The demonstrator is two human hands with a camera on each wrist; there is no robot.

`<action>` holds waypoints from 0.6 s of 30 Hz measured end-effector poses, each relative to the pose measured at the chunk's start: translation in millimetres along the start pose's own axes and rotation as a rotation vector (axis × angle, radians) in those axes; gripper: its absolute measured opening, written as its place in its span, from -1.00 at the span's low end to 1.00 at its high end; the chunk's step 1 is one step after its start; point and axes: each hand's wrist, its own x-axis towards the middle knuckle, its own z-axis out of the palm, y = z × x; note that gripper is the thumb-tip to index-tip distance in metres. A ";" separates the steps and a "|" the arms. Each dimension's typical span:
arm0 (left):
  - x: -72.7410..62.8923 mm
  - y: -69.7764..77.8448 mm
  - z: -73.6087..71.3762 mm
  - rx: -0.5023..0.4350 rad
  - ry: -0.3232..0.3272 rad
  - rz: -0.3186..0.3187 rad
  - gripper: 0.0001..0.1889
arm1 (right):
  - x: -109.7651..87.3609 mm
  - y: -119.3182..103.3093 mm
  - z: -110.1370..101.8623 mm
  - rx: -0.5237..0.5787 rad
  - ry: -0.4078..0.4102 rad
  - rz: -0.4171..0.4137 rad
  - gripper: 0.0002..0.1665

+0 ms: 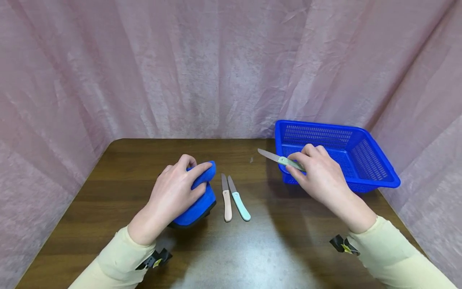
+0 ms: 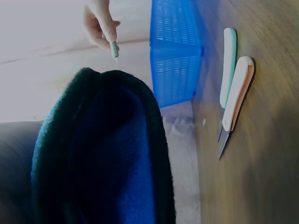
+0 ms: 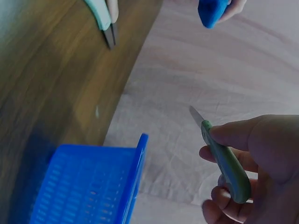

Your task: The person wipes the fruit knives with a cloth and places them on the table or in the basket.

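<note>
My left hand (image 1: pixel 173 188) grips a folded blue cloth (image 1: pixel 196 210) with a dark border, held above the table. In the left wrist view the blue cloth (image 2: pixel 133 182) fills the near side, its fold opening toward the camera. My right hand (image 1: pixel 323 174) pinches a small knife (image 1: pixel 283 160) by its green handle, over the near left rim of the blue basket. The blade points left, away from the palm, and the knife (image 3: pixel 229 170) shows clearly in the right wrist view. Between the hands lie a beige-handled knife (image 1: pixel 227 204) and a mint-handled knife (image 1: pixel 240 204), blades pointing away.
The blue plastic basket (image 1: pixel 388 174) with slotted walls stands at the table's back right. A small pale speck (image 1: pixel 251 159) lies on the brown wooden table (image 1: pixel 119 180). Pink curtains (image 1: pixel 202 72) hang behind the table and along its sides.
</note>
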 end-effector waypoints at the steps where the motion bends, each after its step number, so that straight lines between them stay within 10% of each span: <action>1: 0.1 0.1 0.5 -0.002 -0.003 0.000 -0.48 | 0.7 2.3 -0.3 -0.011 0.000 -0.005 -0.79; 18: 0.5 5.4 7.2 -0.011 -0.010 0.019 -0.49 | 18.0 33.4 -5.7 -0.040 -0.140 0.103 -0.72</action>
